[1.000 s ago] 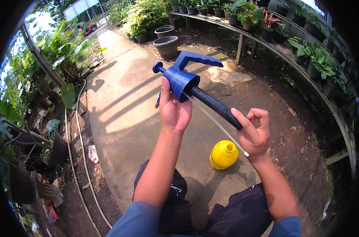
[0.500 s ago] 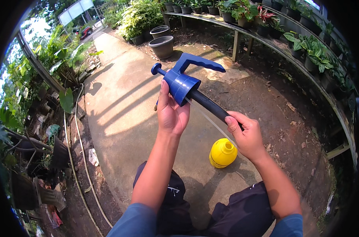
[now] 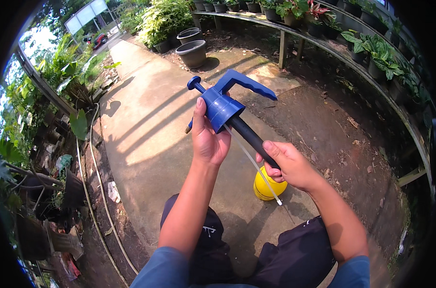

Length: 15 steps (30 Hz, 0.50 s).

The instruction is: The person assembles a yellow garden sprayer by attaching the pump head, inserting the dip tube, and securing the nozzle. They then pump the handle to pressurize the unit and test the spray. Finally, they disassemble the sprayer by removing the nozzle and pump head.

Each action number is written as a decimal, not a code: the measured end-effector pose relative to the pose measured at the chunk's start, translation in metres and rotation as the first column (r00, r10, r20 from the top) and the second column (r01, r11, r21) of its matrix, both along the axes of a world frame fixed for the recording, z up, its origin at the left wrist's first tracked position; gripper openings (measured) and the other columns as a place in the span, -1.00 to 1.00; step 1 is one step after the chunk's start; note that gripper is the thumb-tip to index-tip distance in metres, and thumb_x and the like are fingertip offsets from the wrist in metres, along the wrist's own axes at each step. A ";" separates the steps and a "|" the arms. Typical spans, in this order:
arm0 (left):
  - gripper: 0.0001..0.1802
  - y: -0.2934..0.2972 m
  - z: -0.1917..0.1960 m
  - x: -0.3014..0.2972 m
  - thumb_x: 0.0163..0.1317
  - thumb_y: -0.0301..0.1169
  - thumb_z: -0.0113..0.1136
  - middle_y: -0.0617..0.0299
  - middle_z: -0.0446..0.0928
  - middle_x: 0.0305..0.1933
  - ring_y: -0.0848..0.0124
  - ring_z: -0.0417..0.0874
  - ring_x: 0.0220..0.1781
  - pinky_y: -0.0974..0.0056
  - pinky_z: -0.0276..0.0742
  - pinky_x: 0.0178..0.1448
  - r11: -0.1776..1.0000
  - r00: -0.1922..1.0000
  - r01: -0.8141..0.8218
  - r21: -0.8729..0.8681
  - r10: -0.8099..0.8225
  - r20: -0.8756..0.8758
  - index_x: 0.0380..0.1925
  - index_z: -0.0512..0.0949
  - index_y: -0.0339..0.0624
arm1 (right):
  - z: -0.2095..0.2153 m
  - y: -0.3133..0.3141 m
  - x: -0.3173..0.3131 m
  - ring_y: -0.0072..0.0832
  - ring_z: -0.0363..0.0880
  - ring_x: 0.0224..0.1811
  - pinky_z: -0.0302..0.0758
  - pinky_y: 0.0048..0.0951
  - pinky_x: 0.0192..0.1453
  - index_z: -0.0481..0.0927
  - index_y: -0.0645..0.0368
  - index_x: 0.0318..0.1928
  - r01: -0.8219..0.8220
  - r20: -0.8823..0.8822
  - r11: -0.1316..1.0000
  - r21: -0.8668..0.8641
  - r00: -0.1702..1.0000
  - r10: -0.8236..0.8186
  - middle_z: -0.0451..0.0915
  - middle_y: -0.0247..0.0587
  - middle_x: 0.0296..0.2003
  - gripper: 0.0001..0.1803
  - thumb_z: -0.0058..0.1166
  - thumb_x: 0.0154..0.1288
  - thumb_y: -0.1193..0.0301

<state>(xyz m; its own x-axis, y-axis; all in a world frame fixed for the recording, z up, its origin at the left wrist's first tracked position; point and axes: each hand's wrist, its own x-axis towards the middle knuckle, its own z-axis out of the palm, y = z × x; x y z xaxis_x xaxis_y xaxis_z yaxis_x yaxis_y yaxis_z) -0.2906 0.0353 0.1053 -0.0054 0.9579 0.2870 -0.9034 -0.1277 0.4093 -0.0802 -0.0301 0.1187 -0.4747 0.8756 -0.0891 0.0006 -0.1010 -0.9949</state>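
My left hand (image 3: 209, 139) is closed round the blue collar of a sprayer pump head (image 3: 220, 108), which has a handle, a plunger knob and a small nozzle on its left side. From the collar a black pump tube (image 3: 250, 137) slants down to the right. Around its lower end my right hand (image 3: 291, 165) is closed. A thin whitish dip tube (image 3: 249, 156) runs down beside the black tube and ends in a white tip. Below my right hand a yellow sprayer bottle (image 3: 265, 188) stands on the concrete, its mouth hidden by the hand.
Concrete paving (image 3: 146, 168) runs ahead, with bare soil to its right. Two dark empty pots (image 3: 191, 54) stand farther off. A curved bench (image 3: 314, 39) bears potted plants along the right. Pale hoses (image 3: 90, 187) lie along the left edge.
My right hand has shifted slightly left and lower, its grip on the black tube turned. The dip tube now shows along its length, with its tip in front of the bottle.
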 end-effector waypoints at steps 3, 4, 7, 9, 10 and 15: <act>-0.56 0.007 0.001 0.001 0.55 -0.09 0.14 0.11 0.64 0.10 0.32 0.69 0.13 0.16 0.64 0.29 0.960 0.985 -0.170 -0.223 0.160 -0.061 0.18 0.48 -0.21 | -0.005 0.000 -0.010 -0.49 0.50 -0.56 0.47 -0.43 -0.42 0.61 0.17 -0.10 0.047 0.371 0.595 0.802 0.740 -0.560 0.52 -0.29 -0.54 -0.68 0.11 0.54 0.14; -0.56 0.010 0.003 0.000 0.56 -0.09 0.14 0.12 0.64 0.07 0.33 0.71 0.10 0.17 0.66 0.27 0.937 0.978 -0.207 -0.281 0.194 -0.074 0.16 0.49 -0.21 | -0.005 -0.002 -0.014 -0.44 0.54 -0.53 0.51 -0.39 -0.37 0.61 0.15 -0.10 -0.120 0.311 0.295 0.948 0.548 -0.777 0.54 -0.27 -0.52 -0.73 0.17 0.51 0.19; -0.55 0.015 0.011 -0.008 0.54 -0.06 0.16 0.12 0.65 0.01 0.29 0.73 0.03 0.12 0.69 0.22 0.942 0.974 -0.221 -0.252 0.227 -0.008 0.12 0.48 -0.23 | -0.001 -0.005 -0.026 -0.35 0.64 -0.31 0.57 -0.34 -0.24 0.58 0.14 -0.03 -0.059 0.239 0.258 0.964 0.615 -0.752 0.62 -0.17 -0.32 -0.73 0.26 0.40 0.26; -0.54 0.012 0.016 -0.010 0.53 -0.05 0.17 0.13 0.66 0.02 0.31 0.71 0.06 0.15 0.65 0.25 0.967 0.979 -0.203 -0.151 0.198 -0.047 0.13 0.49 -0.21 | 0.003 -0.005 -0.027 -0.44 0.64 -0.38 0.54 -0.44 -0.33 0.54 0.21 0.05 0.140 0.229 0.568 0.811 0.817 -0.528 0.64 -0.17 -0.36 -0.62 0.16 0.52 0.14; -0.54 0.009 0.017 -0.009 0.53 -0.05 0.18 0.14 0.66 0.03 0.32 0.70 0.08 0.17 0.62 0.27 0.975 0.980 -0.193 -0.112 0.186 -0.077 0.14 0.50 -0.20 | 0.004 -0.003 -0.024 -0.48 0.61 -0.44 0.52 -0.47 -0.37 0.54 0.22 0.04 0.168 0.192 0.813 0.557 0.927 -0.323 0.63 -0.18 -0.40 -0.59 0.08 0.56 0.09; -0.55 -0.009 0.011 0.005 0.52 -0.08 0.20 0.21 0.65 0.12 0.46 0.65 0.13 0.25 0.50 0.34 0.999 0.986 -0.025 -0.032 0.019 -0.167 0.19 0.54 -0.18 | 0.001 0.003 -0.003 -0.62 0.40 -0.66 0.40 -0.55 -0.52 0.57 0.30 0.02 -0.230 -0.244 0.926 -0.300 0.957 0.159 0.52 -0.28 -0.58 -0.34 -0.28 0.68 -0.12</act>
